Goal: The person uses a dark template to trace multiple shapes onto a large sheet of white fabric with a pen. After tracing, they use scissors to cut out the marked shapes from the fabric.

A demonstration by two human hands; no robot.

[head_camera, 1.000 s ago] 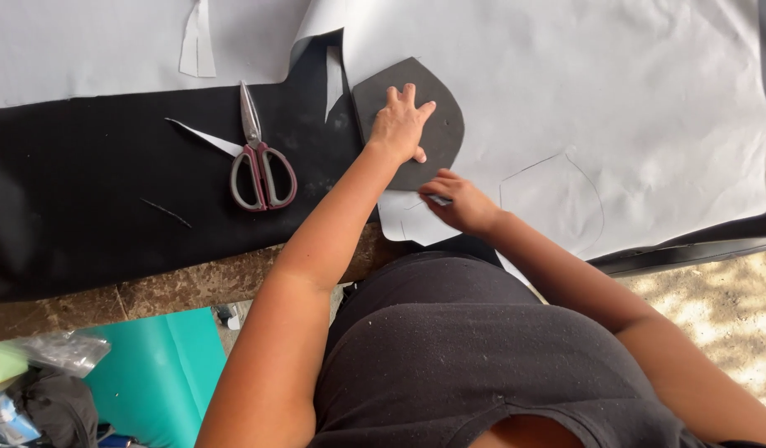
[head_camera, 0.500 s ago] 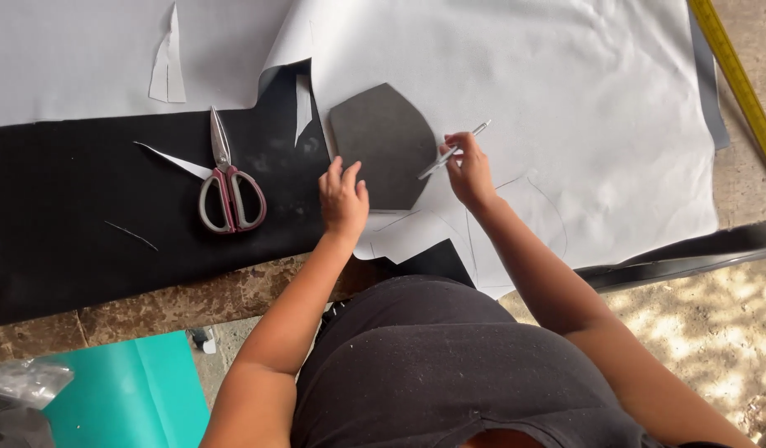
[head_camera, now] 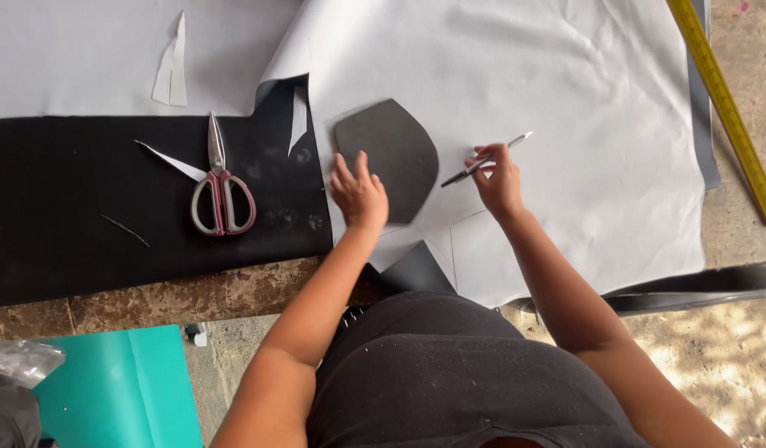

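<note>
While the left hand (head_camera: 360, 192) is pressing flat, fingers spread, on the dark template (head_camera: 389, 158) lying on the white sheet (head_camera: 565, 99), the right hand (head_camera: 497, 176) is pinching a pen (head_camera: 486, 158), likely tracing; next, pen tip meets template edge.

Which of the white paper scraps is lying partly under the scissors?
The long thin pointed scrap on the black sheet, running under the scissors. The two other scraps lie clear of the scissors.

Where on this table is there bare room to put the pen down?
Free: white sheet between the right hand and the yellow ruler; black sheet left of the scissors. Crowded: around the dark template under the left hand.
</note>
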